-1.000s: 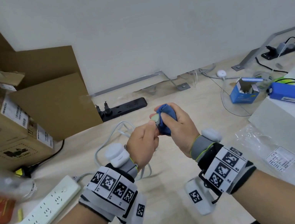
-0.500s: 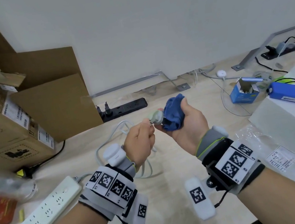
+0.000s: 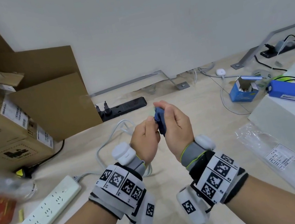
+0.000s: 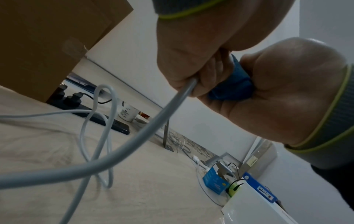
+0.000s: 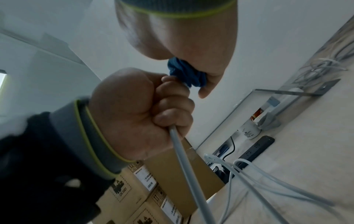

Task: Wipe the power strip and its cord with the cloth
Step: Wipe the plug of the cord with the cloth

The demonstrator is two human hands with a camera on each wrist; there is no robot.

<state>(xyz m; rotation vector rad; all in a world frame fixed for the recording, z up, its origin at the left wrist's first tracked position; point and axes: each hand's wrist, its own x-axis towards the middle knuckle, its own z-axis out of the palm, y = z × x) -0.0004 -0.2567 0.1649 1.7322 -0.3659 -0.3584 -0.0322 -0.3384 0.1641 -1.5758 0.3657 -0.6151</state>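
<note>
While the left hand (image 3: pixel 144 138) keeps its fist closed round the pale grey cord (image 4: pixel 134 141), the right hand (image 3: pixel 176 126) has swung back in and folded the blue cloth (image 3: pixel 159 122) over the plug end, which half a second ago stood bare between the two hands. Now that plug is swallowed up; only a faint pale blur shows at the cloth's 11 o'clock, probably its tip, though the head view is too smeared to be sure. Right fingers are curled tight around the bunched cloth, the two hands touching. It reads as a rub on the plug, the far end of the cord, so the cord work looks close to finished. Down at 7 o'clock from the hands the white power strip (image 3: pixel 51 206) lies flat on the floor (image 3: pixel 214 130), untouched, its lead looping away toward 12 o'clock.
</note>
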